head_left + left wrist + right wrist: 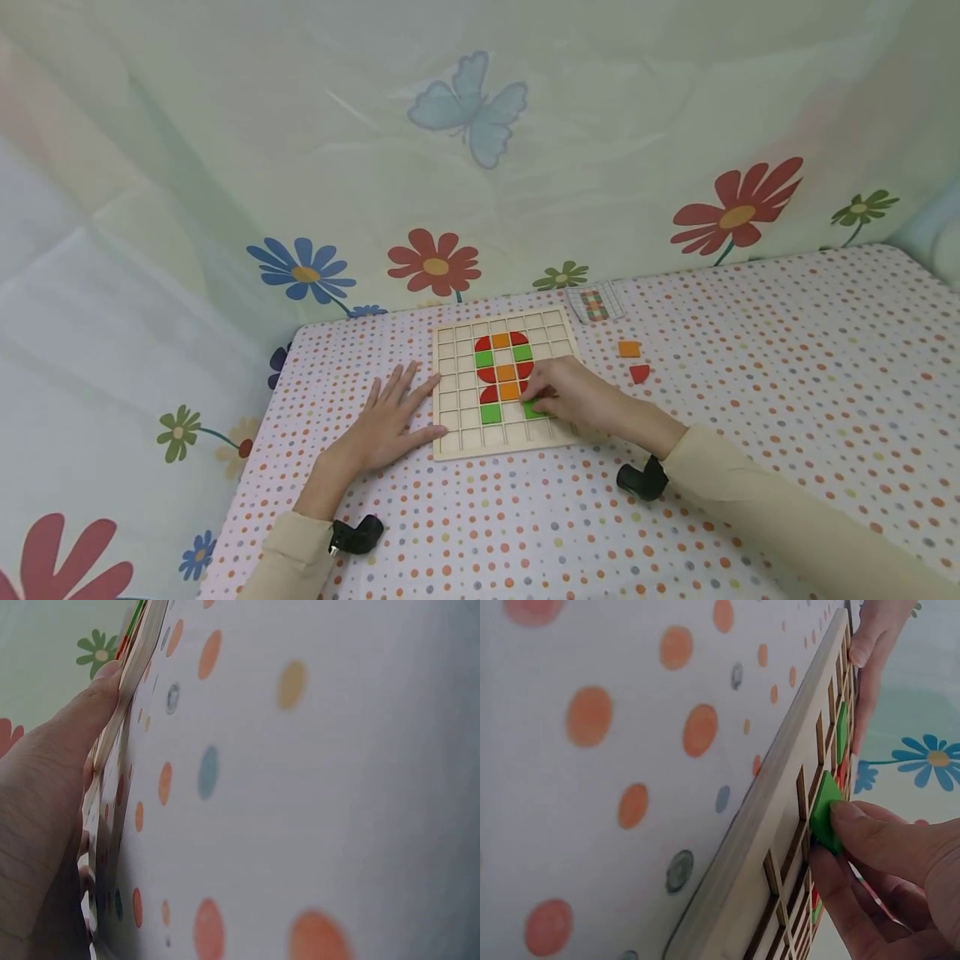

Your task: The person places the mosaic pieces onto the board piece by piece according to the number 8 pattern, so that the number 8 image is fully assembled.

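A wooden grid board [461, 439] lies on the dotted cloth, with red, orange and green tiles set in its middle columns. My right hand [573, 393] is over the board's right half and pinches a green square tile [825, 814] between thumb and finger. In the right wrist view that tile stands tilted at the grid's cells. Another green square [491, 413] sits two columns to its left. My left hand [384, 427] lies with fingers spread at the board's left side, thumb and fingertip at its edge. The left wrist view shows the thumb [101, 694] against the rim.
Right of the board lie a loose orange square tile [629, 349] and a red rounded tile [639, 374]. A small card with a coloured pattern [596, 305] rests by the board's far right corner. Behind the table hangs a flowered curtain [600, 167].
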`<state>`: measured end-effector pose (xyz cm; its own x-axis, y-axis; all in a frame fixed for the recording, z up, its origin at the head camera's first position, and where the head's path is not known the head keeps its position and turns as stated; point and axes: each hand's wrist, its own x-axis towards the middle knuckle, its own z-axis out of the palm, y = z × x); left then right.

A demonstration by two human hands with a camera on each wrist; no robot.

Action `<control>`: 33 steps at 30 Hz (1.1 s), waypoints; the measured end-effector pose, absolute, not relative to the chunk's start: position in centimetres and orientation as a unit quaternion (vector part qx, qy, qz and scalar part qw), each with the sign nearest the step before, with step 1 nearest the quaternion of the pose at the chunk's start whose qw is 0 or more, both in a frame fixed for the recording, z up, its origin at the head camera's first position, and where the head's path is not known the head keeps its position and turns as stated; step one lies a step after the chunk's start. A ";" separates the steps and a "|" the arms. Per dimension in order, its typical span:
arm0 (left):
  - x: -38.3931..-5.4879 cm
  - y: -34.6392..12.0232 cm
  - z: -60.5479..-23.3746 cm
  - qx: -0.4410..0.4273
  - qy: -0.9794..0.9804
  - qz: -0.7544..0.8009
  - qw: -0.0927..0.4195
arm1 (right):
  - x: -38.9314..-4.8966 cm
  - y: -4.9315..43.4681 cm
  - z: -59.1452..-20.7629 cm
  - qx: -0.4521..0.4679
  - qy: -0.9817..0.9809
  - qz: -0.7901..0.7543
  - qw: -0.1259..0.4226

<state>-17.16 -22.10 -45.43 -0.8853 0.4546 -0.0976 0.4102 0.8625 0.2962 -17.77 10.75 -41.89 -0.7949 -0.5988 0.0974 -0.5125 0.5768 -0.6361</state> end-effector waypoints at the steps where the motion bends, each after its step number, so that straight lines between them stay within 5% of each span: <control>1: -17.2 -22.1 -45.4 0.225 0.962 0.135 0.082 | -17.8 10.7 -41.9 -0.311 0.886 -0.338 0.066; 18: -17.2 -22.2 -45.6 0.226 0.962 0.129 0.081 | -17.6 11.2 -41.8 -0.321 0.890 -0.319 0.061; 33: -17.1 -22.1 -45.5 0.223 0.963 0.129 0.082 | -18.2 17.2 -40.4 -0.272 0.905 -0.324 0.045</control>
